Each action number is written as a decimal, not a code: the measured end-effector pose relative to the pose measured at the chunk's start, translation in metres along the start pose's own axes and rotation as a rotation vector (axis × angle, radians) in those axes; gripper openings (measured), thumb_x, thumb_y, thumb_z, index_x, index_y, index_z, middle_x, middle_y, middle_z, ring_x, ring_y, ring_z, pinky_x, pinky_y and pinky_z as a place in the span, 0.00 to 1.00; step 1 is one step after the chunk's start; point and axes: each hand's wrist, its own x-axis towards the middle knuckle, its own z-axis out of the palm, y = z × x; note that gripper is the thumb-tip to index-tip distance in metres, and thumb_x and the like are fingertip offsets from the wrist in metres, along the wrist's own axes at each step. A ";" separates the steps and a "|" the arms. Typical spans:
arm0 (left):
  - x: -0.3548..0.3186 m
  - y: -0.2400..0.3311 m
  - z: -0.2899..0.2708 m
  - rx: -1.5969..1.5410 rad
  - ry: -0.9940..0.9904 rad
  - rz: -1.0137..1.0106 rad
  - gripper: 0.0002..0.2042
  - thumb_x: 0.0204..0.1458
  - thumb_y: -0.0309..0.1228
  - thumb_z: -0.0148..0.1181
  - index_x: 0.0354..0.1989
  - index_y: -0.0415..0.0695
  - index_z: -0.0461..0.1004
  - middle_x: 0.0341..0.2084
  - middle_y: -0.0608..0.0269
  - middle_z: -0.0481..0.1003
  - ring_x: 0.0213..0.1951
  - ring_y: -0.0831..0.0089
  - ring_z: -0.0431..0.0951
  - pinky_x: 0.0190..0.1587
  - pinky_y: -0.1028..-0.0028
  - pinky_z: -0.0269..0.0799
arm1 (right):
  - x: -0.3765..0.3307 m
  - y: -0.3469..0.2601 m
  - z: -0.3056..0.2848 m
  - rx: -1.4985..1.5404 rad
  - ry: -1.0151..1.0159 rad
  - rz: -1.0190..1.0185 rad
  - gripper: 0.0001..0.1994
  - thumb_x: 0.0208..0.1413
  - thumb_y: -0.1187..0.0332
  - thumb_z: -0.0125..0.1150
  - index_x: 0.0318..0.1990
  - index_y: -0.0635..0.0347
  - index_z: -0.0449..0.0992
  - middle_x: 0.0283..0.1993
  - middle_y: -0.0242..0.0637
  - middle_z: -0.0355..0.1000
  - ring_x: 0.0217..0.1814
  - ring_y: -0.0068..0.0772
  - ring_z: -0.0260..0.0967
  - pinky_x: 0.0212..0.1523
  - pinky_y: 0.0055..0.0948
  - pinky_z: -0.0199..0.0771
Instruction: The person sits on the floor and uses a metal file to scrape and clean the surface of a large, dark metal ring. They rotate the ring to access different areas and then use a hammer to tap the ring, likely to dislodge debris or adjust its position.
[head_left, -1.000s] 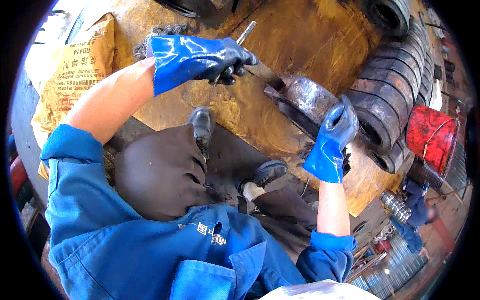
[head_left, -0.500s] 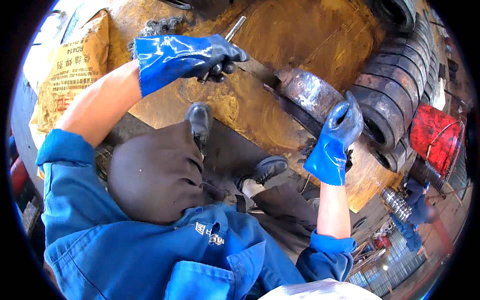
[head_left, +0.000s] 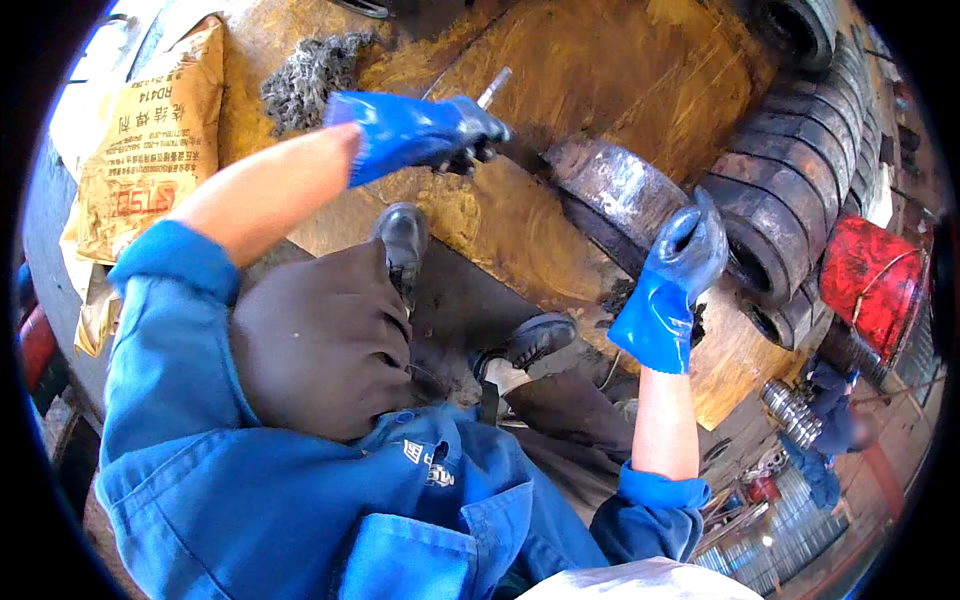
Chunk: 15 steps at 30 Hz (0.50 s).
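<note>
I am watching from far through the head camera, and I am judging that the surface of the ring (head_left: 612, 185) is being worked now, perhaps rubbed or scraped, though blur is hiding the working end of the tool from me. The left hand (head_left: 468, 138), in a blue glove, is holding a metal rod (head_left: 495, 88); its fingers are curling tightly around it, and the bright end is sticking out above the fist. The right hand (head_left: 686, 250), gloved too, is resting at the near right end of the ring; some gap is showing beside the thumb, but I cannot tell how far the fingers are closing or whether they are really gripping. The ring is lying on the table (head_left: 480, 235), between the two hands, near the stack of rings (head_left: 785, 180), and a dark bar (head_left: 600, 235) is running along its near side. In my opinion, the next move is calling for a steady right hand and an even stroke of the left one, without the ring rolling away. Comparing with half a second ago, I am seeing the left hand sitting lower and closer to the ring, and the grey wool (head_left: 315, 80) is showing more fully behind it, while the right hand and the ring are staying almost in the same place
</note>
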 end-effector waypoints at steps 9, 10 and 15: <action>-0.014 0.011 -0.019 0.016 -0.023 0.012 0.16 0.64 0.49 0.59 0.34 0.49 0.77 0.17 0.71 0.70 0.18 0.77 0.69 0.17 0.70 0.57 | -0.006 0.002 -0.001 0.015 0.015 0.004 0.12 0.65 0.71 0.54 0.48 0.66 0.81 0.45 0.52 0.81 0.46 0.54 0.80 0.51 0.49 0.79; -0.005 0.009 -0.014 0.004 -0.019 0.036 0.16 0.64 0.48 0.59 0.34 0.49 0.77 0.18 0.71 0.70 0.18 0.77 0.69 0.18 0.70 0.58 | -0.004 0.001 -0.001 0.008 0.013 -0.009 0.11 0.64 0.72 0.55 0.48 0.66 0.81 0.46 0.52 0.81 0.46 0.55 0.80 0.51 0.48 0.79; 0.062 -0.011 -0.018 -0.039 0.025 -0.009 0.15 0.64 0.47 0.58 0.39 0.47 0.78 0.20 0.71 0.71 0.19 0.76 0.68 0.18 0.70 0.62 | 0.001 -0.003 0.000 0.017 -0.007 -0.014 0.12 0.64 0.71 0.55 0.49 0.66 0.81 0.45 0.53 0.81 0.46 0.55 0.80 0.51 0.48 0.79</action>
